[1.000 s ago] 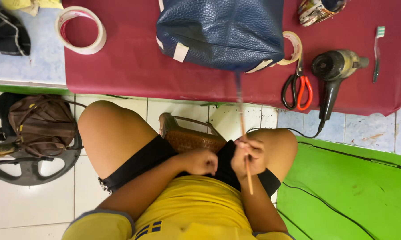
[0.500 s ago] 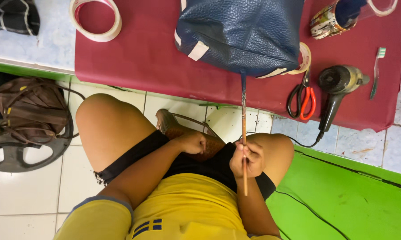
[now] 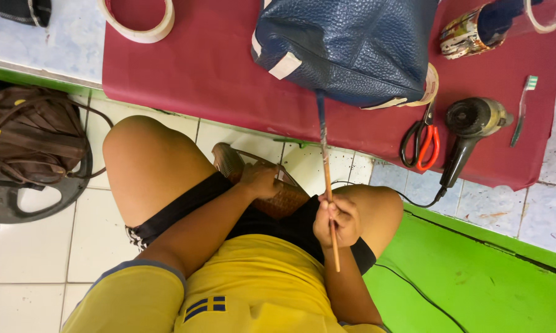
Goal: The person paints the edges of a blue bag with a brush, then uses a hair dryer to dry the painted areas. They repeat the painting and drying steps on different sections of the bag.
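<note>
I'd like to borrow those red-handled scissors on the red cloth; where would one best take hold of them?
Take the red-handled scissors by their two handle loops, which lie nearest the red cloth's front edge. Come from that near side, since the blades point away, their tips tucked beside the dark blue leather bag. The black hair dryer lies close on one side, so reach in straight.

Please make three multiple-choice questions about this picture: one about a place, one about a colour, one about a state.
1. Where do the red-handled scissors lie?
A. on the dark red cloth
B. on the white tile floor
C. in the bag

2. What colour is the big pebbled leather bag?
A. brown
B. dark blue
C. green

3. What does the right hand do?
A. rests open
B. grips the thin wooden brush
C. holds the hairdryer

Answers: 1 A, they lie beside the black hairdryer on the cloth. 2 B, its surface is navy. 3 B, fingers close around the handle.
</note>
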